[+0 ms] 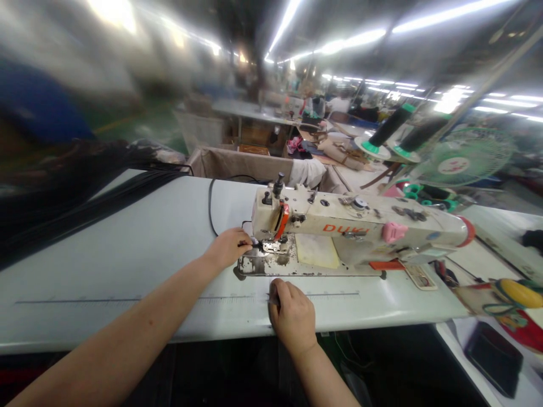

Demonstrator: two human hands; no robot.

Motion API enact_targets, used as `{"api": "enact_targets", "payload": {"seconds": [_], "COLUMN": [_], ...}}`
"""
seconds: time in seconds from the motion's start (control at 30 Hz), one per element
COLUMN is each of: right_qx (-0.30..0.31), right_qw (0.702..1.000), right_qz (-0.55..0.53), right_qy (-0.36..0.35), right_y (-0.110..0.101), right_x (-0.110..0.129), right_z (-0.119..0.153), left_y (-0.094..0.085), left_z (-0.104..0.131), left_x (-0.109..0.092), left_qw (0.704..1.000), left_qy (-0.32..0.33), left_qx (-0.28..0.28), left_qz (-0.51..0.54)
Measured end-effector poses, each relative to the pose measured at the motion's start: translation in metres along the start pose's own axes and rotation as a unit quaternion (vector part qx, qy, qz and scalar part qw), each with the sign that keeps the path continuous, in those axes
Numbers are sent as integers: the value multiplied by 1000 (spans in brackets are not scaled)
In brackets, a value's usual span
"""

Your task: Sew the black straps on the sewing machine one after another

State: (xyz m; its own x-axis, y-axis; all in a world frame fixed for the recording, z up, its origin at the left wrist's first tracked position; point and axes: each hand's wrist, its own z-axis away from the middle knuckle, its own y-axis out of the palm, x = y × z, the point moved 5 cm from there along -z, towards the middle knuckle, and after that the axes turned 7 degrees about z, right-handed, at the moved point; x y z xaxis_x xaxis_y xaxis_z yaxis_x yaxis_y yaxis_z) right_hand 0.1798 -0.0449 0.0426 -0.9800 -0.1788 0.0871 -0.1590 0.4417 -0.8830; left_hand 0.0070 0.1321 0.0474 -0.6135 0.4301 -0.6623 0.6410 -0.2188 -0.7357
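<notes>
Fingers (pixel 245 244) of the person's bare left hand (pixel 228 247) are pinched together on a thin dark piece (pixel 255 245), which lies at the left side of the worn silver metal presser foot and plate (pixel 272 247); from where I stand, its material cannot be told. Fingers of the bare right hand (pixel 294 314) are curled closed about a small dark object (pixel 275 299), mostly hidden by the grip, at the front of the smooth pale green-white tabletop (pixel 106 257). That hand sits over the thin dark printed measuring scale (pixel 127 299) running along the front edge. Both hands are near the off-white metal sewing machine with orange lettering (pixel 365 226), the left just beside its needle end, the right in front of its base. A square pale yellow cloth (pixel 317 251) lies on the base beneath the machine's arm, and a small pink plastic block (pixel 394 231) is noted on the arm's front. Long black narrow strips (pixel 93 212) lie in a bundle across the left rear of the tabletop. Behind the machine stands a beige cloth-lined bin (pixel 241 163); to the right rear are tall black thread cones on green bases (pixel 392 125) and a round green-caged fan (pixel 470 155).
</notes>
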Motion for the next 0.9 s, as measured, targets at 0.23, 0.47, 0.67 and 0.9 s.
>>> {"api": "enact_targets", "payload": {"seconds": [0.23,0.47,0.67,0.9], "right_qx": [5,24,23,9], "right_qw": [1000,1000,999,976], "right_qz": [3,-1,-20,-208], "right_qy": [0,7,19,59], "right_y": [1,2,1,-9], "right_x": [0,0,0,-18], "right_z": [1,-1,1,2], "left_y": [9,32,43,46], "left_z": [25,49,55,66], "left_x": [-16,-36,-51,-69], "left_qw": [997,992,987,983], "left_qy": [-79,-128,-159,-152], "left_qx": [3,4,26,99], "left_qz": [-4,-12,11,-26]}}
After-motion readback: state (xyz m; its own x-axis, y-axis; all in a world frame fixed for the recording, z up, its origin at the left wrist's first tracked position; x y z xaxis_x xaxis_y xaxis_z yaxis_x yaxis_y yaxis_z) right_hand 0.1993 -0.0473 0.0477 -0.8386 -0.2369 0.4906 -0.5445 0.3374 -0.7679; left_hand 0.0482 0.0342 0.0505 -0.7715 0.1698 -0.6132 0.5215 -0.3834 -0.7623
